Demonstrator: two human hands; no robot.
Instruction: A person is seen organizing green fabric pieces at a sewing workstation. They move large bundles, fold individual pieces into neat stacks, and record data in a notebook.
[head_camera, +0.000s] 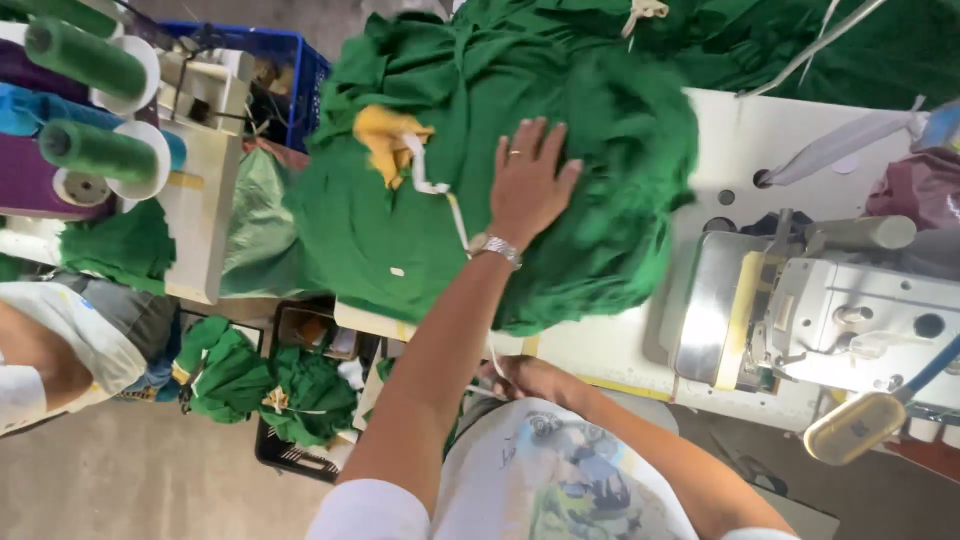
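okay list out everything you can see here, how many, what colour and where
green garment pile: one heap, green, table centre
yellow fabric piece: one, yellow, on the heap's left side
white tape: one strip, white, running down the heap to the table edge
sewing machine: one, white-grey, right of the table
thread cones: at least two green, upper left
blue crate: one, blue, top left
green pieces in a black crate: several, on the floor at left
left hand: flat on the heap, wearing a wristwatch
right hand: at the table edge, holding the tape
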